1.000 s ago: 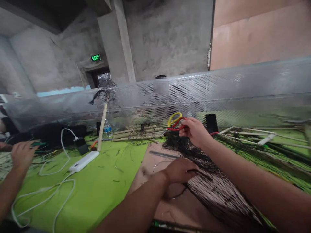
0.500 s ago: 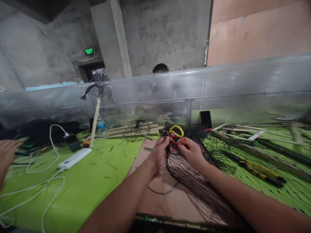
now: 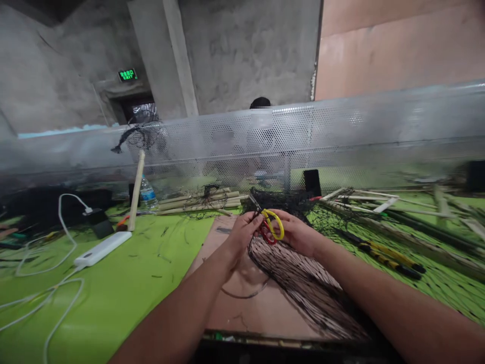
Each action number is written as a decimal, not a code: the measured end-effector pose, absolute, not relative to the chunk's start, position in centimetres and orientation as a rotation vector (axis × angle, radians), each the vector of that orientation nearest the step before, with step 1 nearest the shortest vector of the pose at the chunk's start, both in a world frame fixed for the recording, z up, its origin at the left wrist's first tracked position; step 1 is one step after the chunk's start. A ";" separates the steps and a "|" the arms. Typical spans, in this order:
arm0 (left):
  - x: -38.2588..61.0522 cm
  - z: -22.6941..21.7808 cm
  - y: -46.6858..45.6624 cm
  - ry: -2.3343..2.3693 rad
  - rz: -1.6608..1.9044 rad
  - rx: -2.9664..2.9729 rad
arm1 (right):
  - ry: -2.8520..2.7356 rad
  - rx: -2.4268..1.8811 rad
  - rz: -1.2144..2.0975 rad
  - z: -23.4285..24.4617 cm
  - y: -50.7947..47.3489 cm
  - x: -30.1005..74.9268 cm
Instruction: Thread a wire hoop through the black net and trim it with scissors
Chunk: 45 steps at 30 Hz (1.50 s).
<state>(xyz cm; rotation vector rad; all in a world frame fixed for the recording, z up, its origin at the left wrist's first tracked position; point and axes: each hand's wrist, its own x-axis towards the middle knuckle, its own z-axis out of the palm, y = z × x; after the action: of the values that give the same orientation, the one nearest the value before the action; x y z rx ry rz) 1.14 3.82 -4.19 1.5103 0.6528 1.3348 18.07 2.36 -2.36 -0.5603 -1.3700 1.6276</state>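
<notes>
Seeing two hands from here, both close together over one pair of scissors [image 3: 271, 227] with yellow and red loop handles. Left hand [image 3: 242, 240] is pinched around the blade end, right hand [image 3: 295, 233] curled against the handles; which fingers sit in the loops is hidden. Blades are mostly covered. Black netting [image 3: 299, 283] lies under and behind the hands, spread on one cardboard sheet [image 3: 242, 316] and bunched beyond the scissors; strand count is impossible.

Green tabletop [image 3: 113, 298] carries one white power bank [image 3: 102, 248], one white cable [image 3: 64, 222], one water bottle [image 3: 147, 194], one wooden stick [image 3: 136, 189] and a bundle of bamboo strips [image 3: 197, 202]. One yellow-and-black tool [image 3: 386, 258] sits right, partly on netting. Another person's hand [image 3: 5, 231] is cut off at left edge. One co-worker [image 3: 260, 121] is mostly hidden behind a perforated metal screen [image 3: 242, 136]. Green exit sign [image 3: 128, 75]: only EXIT readable.
</notes>
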 end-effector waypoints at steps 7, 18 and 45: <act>1.5 -3.5 3.5 0.638 1.313 1.379 | -1.421 -0.505 1.548 -1.8 2.5 18.0; -0.3 -3.2 5.6 0.874 1.797 0.967 | -1.272 -0.406 1.146 1.0 3.5 21.5; 0.3 -2.0 3.9 0.945 1.673 1.372 | -1.523 -0.671 0.693 0.1 2.3 20.3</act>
<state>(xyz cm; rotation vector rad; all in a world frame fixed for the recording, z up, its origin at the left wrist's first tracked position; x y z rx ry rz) 0.35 3.91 -2.02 1.3715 0.9453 1.6730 20.31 2.35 0.10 -0.6710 -1.5233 0.6934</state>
